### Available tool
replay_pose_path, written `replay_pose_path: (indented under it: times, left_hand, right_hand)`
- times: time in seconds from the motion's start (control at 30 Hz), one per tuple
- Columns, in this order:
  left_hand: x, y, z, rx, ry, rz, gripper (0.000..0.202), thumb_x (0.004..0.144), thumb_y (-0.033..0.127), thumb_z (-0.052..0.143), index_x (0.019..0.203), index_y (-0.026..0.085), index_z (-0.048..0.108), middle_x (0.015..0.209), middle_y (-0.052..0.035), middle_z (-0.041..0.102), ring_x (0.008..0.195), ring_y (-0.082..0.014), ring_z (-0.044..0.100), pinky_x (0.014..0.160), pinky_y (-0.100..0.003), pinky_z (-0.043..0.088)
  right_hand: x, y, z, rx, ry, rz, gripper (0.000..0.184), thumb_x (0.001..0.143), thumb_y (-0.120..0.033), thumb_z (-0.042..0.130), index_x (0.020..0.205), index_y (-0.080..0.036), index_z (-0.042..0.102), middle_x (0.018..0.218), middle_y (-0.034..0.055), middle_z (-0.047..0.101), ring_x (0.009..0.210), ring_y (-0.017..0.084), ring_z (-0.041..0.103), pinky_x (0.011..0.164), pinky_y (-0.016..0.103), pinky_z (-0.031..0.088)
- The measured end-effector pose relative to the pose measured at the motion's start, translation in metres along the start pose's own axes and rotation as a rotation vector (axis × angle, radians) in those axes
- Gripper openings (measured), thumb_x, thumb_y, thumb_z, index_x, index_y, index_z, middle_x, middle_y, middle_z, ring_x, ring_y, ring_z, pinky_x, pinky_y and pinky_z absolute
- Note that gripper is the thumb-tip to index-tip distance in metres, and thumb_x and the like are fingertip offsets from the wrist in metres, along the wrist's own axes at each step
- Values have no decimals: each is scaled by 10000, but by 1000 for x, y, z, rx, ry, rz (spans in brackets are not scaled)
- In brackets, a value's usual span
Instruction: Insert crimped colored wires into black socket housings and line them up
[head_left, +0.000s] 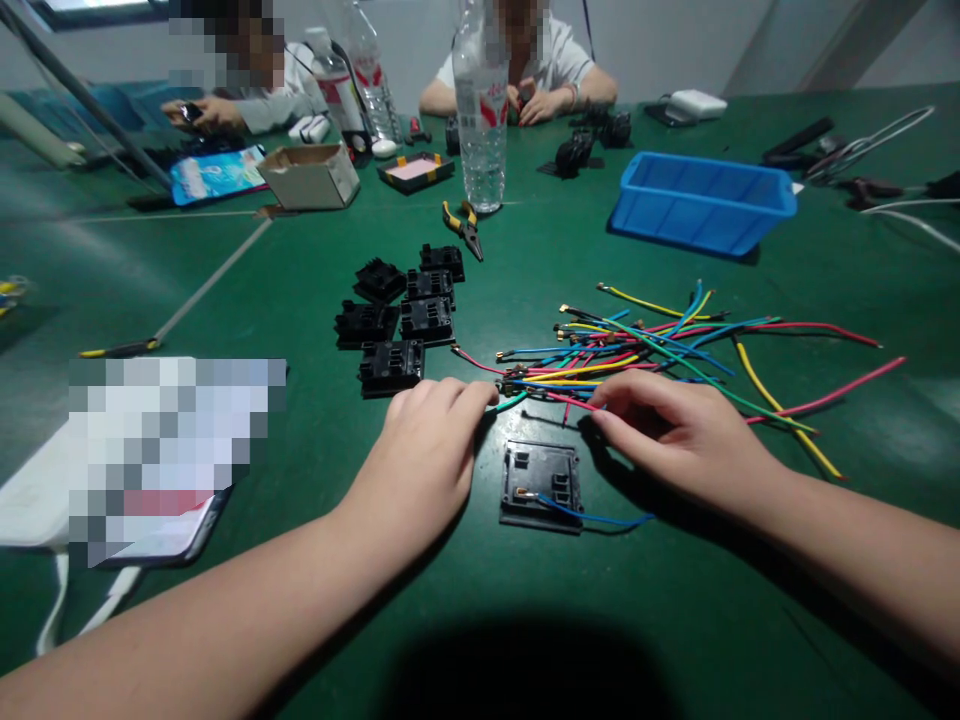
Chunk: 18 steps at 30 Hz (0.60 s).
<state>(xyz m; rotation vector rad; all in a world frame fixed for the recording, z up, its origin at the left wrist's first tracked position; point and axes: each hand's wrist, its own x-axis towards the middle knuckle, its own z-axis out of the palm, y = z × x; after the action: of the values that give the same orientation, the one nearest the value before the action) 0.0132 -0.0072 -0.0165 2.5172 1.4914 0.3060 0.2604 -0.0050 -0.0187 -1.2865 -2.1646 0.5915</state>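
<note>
A black plastic socket module [541, 486] lies on the green table [525, 620] between my hands, with a blue wire [600, 518] fitted into it and trailing right. My left hand [431, 440] rests knuckles-up beside it, fingers curled, fingertips at the end of a green wire [512, 402]. My right hand [679, 430] reaches left, fingers pressed together on a red wire [577, 402] at the near edge of a loose pile of coloured wires [660, 350]. Several more black modules [401, 315] sit grouped just beyond my left hand.
Yellow-handled pliers [463, 226], a water bottle [481, 110] and a blue plastic bin [701, 200] stand further back. A cardboard box [309, 175] is at left rear. Two people sit at the far side. A phone and papers [150, 470] lie at my left.
</note>
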Motion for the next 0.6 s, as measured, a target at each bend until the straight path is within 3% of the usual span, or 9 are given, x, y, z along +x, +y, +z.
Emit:
replay_pose_path:
  times: [0.37, 0.6]
  left_hand:
    - [1, -1, -1, -239, 213, 60, 333, 848, -28, 436, 1104, 174, 505, 1072, -61, 513, 1011, -165, 511, 896, -297, 445]
    - [3, 0, 0, -309, 223, -16, 270, 856, 11, 469, 1045, 198, 520, 1058, -39, 515, 954, -143, 523, 855, -272, 446]
  right_hand:
    - [1, -2, 0, 14, -11, 8, 85, 862, -244, 538, 865, -200, 611, 643, -19, 616, 543, 110, 547, 501, 225, 416]
    - [0, -3, 0, 14, -11, 18, 82, 857, -229, 533, 872, -199, 608, 660, -17, 612, 565, 114, 549, 522, 234, 412]
